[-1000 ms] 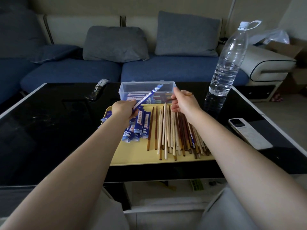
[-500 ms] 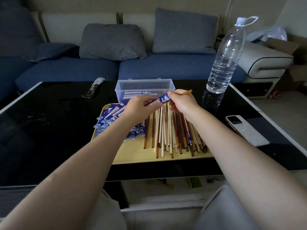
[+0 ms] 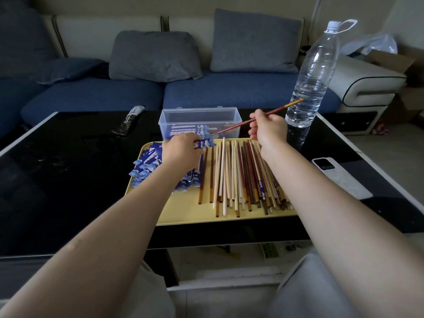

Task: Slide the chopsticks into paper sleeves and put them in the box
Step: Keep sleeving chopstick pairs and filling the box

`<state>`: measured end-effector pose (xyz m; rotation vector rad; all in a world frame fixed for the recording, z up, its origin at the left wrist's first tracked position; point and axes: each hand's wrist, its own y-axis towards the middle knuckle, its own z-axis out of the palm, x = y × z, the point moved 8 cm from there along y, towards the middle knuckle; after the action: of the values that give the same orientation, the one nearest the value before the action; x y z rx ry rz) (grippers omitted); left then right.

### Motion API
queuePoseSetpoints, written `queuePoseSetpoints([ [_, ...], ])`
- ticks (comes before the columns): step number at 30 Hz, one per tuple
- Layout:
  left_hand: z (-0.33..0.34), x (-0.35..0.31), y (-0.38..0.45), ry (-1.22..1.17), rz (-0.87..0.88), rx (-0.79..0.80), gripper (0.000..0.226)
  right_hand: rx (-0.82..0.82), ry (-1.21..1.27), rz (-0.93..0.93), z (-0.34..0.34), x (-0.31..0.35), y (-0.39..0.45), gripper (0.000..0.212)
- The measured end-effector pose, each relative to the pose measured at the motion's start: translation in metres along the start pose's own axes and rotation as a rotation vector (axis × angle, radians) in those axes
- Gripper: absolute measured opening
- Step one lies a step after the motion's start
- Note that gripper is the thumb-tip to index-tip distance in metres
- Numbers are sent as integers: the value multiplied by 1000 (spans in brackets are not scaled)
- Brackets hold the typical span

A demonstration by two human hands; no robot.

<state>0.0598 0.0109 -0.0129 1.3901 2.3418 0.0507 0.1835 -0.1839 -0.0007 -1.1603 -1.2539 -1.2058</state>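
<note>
A dark red chopstick with a pale far end is held in the air above the far edge of the tray, slanting from its low tip near the box up to the right toward the bottle. The right hand grips it around the middle with curled fingers. Its low tip points at the open end of a blue paper sleeve, which the left hand pinches just above the tray's far edge; whether tip and sleeve touch cannot be told. The clear plastic box stands open on the table just beyond the tray and holds several sleeved chopsticks lying across its bottom. The yellow tray carries a loose pile of blue sleeves on its left side, partly under the left forearm, and a spread of bare chopsticks on its right side, some pale, some brown or dark red, lying roughly near to far. The tray sits on a black glossy table. A tall clear water bottle stands to the right of the box, a white phone lies near the table's right edge, and a small dark wrapped packet lies at the far left. A blue sofa with grey cushions stands beyond the table.
</note>
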Motion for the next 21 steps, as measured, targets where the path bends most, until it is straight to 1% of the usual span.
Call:
queuePoseSetpoints([
  [2, -2, 3, -1, 28, -2, -11, 28, -59, 50, 38, -6, -2, 3, 29],
  [4, -3, 5, -2, 44, -4, -18, 29, -83, 96, 82, -8, -6, 4, 31],
  [6, -3, 4, -2, 36, 3, -15, 30, -78, 99, 94, -8, -8, 5, 31],
  [9, -1, -2, -3, -50, 47, 4, 32, -33, 57, 94, -2, -9, 2, 30],
  [11, 2, -8, -4, -150, 88, 34, 34, 81, 55, 130, 9, -15, -1, 29],
  [12, 3, -12, -4, -200, 112, 50, 35, 176, 46, 152, 17, -19, -2, 29],
  [14, 4, -20, -4, -255, 145, 68, 38, 402, -76, 179, 33, -23, -12, 30],
  [15, 4, -24, -4, -262, 145, 71, 40, 490, -164, 198, 39, -26, -17, 35],
  [16, 4, -25, -4, -265, 135, 72, 42, 538, -240, 222, 42, -28, -22, 45],
  [17, 4, -26, -3, -267, 121, 73, 43, 546, -297, 244, 43, -30, -23, 54],
  [18, 5, -25, -4, -273, 104, 76, 43, 519, -320, 251, 43, -30, -23, 57],
  [19, 6, -24, -3, -284, 86, 83, 41, 455, -318, 237, 40, -28, -20, 56],
  [21, 8, -21, -4, -299, 58, 113, 39, 278, -267, 170, 28, -23, -10, 54],
])
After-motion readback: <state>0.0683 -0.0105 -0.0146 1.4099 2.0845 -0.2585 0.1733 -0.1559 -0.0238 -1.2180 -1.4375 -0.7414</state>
